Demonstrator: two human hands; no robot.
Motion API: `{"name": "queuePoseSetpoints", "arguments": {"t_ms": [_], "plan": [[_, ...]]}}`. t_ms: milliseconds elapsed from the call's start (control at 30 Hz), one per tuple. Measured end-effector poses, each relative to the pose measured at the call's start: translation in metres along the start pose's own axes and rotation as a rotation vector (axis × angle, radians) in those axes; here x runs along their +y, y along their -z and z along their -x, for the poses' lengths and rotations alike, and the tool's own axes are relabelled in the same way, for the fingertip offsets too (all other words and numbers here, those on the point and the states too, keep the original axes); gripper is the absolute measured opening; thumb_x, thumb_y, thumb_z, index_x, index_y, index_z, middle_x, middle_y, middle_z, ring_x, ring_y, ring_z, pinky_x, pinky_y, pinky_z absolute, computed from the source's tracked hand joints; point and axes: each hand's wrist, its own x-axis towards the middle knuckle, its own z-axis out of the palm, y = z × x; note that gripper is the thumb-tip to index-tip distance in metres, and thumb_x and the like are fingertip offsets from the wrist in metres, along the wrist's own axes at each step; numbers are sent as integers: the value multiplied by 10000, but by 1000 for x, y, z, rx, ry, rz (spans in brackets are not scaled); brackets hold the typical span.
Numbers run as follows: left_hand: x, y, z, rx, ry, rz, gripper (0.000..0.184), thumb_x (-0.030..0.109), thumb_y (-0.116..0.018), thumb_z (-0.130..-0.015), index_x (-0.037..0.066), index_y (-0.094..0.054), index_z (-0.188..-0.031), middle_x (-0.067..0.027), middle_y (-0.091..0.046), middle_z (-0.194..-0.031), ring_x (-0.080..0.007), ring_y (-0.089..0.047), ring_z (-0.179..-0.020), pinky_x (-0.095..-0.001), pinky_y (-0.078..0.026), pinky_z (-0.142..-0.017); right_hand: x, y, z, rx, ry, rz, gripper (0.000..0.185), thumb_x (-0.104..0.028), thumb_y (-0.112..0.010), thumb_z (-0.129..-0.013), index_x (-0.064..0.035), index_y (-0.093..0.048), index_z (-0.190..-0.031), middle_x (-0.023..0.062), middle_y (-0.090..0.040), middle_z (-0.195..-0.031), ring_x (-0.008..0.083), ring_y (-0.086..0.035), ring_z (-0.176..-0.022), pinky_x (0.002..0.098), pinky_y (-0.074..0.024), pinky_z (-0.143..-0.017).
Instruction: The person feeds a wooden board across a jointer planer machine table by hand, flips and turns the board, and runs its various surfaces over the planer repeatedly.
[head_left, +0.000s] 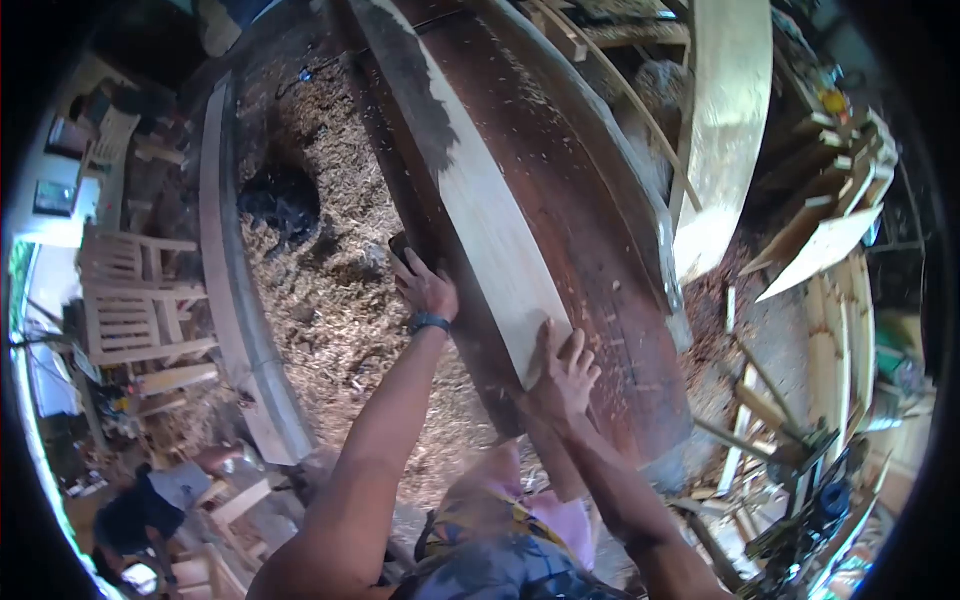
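Note:
A long pale board (500, 235) with a dark patch toward its far end lies along a wide reddish-brown timber surface (620, 300). My right hand (568, 375) rests on the board's near end, fingers spread, holding nothing. To the left, my left hand (428, 288), with a dark band at its wrist, is beside the timber's left edge. Its fingers are apart over a small dark object (399, 244), mostly hidden by the hand; I cannot make out whether it is gripped.
Wood shavings (330, 340) cover the floor on the left, with a dark object (282, 200) among them. A long beam (235, 270) lies beyond. Wooden chair frames (150, 300) and a bending person (150, 510) are farther left. Planks (840, 320) stand at right.

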Motion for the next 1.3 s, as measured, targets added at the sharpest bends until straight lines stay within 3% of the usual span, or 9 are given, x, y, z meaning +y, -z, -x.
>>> {"name": "queuePoseSetpoints", "arguments": {"t_ms": [33,133,333,467,633,933,967,1067,1300], "plan": [[8,10,1,-98,52,-17,769,362,-641,-980,18,-308,-1582,-257,-169,-1678,-525,-393,-1391,-599,-352,-1160,-9,1,-20,25,15,28,1188,-535,-858,-691,-178,-248,-1645,337,-277,-1542,518,-444,-1261,632,-372,-1008],[13,23,5,-177,105,77,747,424,-585,-1018,58,-292,-1598,-237,-151,-1691,-542,-336,-1450,-636,-319,-1172,-39,10,-84,49,35,56,1228,-531,-877,-674,-159,-224,-1645,338,-286,-1535,531,-444,-1272,630,-377,-1011],[10,20,6,-115,80,184,810,416,-631,-946,70,-301,-1600,-248,-153,-1686,-560,-357,-1421,-655,-326,-1163,-123,44,-214,11,15,66,1308,-458,-928,-633,-142,-166,-1649,337,-271,-1556,536,-401,-1351,655,-370,-1055],[11,21,8,-132,80,177,849,436,-616,-937,68,-255,-1611,-271,-154,-1675,-555,-366,-1402,-660,-351,-1136,-161,54,-264,-17,0,117,1353,-372,-941,-611,-133,-117,-1657,358,-195,-1613,542,-317,-1447,658,-342,-1122],[13,16,14,-101,55,151,833,422,-616,-946,64,-262,-1609,-302,-164,-1655,-536,-347,-1419,-654,-351,-1134,-194,63,-306,-20,3,111,1395,-297,-925,-569,-144,-76,-1666,344,-232,-1588,520,-369,-1412,603,-374,-1119],[15,20,8,-189,96,207,835,420,-625,-958,61,-266,-1620,-280,-116,-1681,-523,-333,-1444,-638,-305,-1181,-291,95,-459,9,7,130,1391,-393,-913,-593,-213,-52,-1671,289,-190,-1656,457,-338,-1478,570,-374,-1140],[17,25,7,-225,111,211,823,428,-614,-966,62,-272,-1619,-274,-110,-1684,-522,-330,-1447,-638,-302,-1184,-297,94,-475,32,24,141,1372,-409,-909,-593,-223,-78,-1669,267,-234,-1631,447,-357,-1464,564,-383,-1129],[12,31,4,-279,135,226,791,454,-576,-992,65,-286,-1617,-256,-93,-1690,-517,-319,-1460,-630,-307,-1189,-317,94,-490,6,25,125,1342,-432,-895,-605,-229,-102,-1669,242,-293,-1578,446,-378,-1436,560,-387,-1116],[14,25,6,-206,106,238,775,400,-622,-973,65,-308,-1597,-293,-168,-1660,-535,-349,-1433,-633,-340,-1169,-286,81,-429,10,57,48,1332,-431,-889,-602,-237,-112,-1667,295,-222,-1631,494,-306,-1482,592,-372,-1139]]}}
